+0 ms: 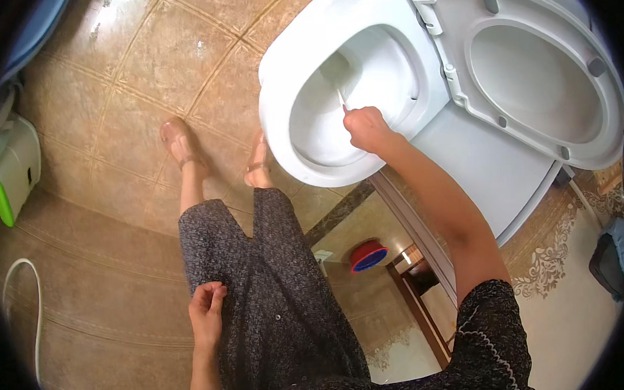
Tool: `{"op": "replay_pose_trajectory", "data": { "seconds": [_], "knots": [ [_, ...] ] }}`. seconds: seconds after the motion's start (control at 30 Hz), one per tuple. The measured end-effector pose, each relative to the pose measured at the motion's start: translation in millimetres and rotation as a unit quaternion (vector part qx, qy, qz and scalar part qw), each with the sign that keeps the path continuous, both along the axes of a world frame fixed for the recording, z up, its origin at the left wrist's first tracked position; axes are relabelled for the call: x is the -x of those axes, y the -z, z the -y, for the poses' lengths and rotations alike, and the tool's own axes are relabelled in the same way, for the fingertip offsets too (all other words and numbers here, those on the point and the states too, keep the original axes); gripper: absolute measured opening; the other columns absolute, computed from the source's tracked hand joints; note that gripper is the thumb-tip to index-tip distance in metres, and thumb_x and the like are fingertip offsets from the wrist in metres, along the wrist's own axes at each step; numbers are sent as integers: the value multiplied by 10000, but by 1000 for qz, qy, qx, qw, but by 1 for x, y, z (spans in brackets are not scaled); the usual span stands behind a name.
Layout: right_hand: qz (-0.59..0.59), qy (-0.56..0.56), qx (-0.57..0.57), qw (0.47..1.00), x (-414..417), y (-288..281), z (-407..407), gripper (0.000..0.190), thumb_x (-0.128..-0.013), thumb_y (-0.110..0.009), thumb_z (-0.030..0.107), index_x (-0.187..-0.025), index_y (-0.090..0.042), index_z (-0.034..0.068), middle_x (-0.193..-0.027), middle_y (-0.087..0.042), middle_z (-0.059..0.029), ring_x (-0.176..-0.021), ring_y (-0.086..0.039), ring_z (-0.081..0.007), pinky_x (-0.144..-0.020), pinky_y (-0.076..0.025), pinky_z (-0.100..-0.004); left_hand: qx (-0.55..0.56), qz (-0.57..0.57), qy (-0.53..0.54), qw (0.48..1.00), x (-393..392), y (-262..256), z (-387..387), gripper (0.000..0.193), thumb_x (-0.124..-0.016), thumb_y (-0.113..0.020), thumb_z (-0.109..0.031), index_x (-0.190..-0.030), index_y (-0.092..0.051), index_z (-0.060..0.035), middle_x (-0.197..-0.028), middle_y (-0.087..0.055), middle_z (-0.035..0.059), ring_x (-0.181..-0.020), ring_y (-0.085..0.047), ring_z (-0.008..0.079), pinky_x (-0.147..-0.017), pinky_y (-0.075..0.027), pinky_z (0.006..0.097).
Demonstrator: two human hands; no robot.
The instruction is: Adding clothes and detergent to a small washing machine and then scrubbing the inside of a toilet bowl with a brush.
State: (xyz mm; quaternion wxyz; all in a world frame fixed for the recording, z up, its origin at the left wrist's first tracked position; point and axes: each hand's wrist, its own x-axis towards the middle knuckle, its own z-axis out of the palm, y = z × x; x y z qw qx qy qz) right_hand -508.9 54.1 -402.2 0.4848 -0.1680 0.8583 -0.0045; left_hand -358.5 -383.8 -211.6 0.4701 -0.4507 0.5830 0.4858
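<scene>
My right hand (365, 128) reaches over the near rim of a white toilet bowl (276, 117). Its fingers are closed around a thin white stick-like handle (341, 97), which points down into the bowl. What the far end of the handle looks like cannot be made out against the grey water. The seat and lid (536, 82) are raised and lean back on the right. My left hand (208, 306) rests by my left thigh, over the dark patterned trousers (276, 313). Its fingers are curled in towards the thumb, and nothing shows in them.
Brown tiles (127, 99) cover the floor under my feet. A white box-like item with green parts (19, 162) stands at the left, near a white hose (38, 304). Below the toilet, a red and blue basin (368, 255) appears beside a long frame (414, 226). A blue cloth (619, 253) hangs far right.
</scene>
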Motion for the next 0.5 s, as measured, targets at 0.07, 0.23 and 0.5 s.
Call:
{"op": "replay_pose_trajectory", "data": {
  "seconds": [0.07, 0.23, 0.5],
  "knots": [
    [8, -27, -4, 1000, 9, 11, -6, 78, -650, -617, 4, -712, -632, 49, -756, -644, -159, -714, -644, -330, -649, -507, -426, -2, -5, -7, 1000, 0, 0, -3, 87, -927, -583, -54, -988, -593, 7, -913, -613, 22, -869, -565, 95, -819, -448, 232],
    [-11, -13, 13, 1000, 32, 23, -12, 103, -634, -600, -26, -714, -617, 37, -793, -639, -144, -765, -637, -325, -664, -503, -423, 0, -13, 0, 1000, -2, 0, -4, 70, -924, -584, -46, -974, -594, 3, -910, -611, 16, -862, -563, 91, -808, -448, 227],
    [-8, -53, 6, 999, 35, 31, -12, 95, -656, -601, -23, -715, -632, 44, -737, -641, -135, -746, -644, -318, -657, -510, -420, 7, -19, -18, 1000, -8, 2, -6, 68, -917, -599, -51, -964, -596, -2, -882, -605, 2, -842, -558, 78, -789, -447, 220]
  ]
}}
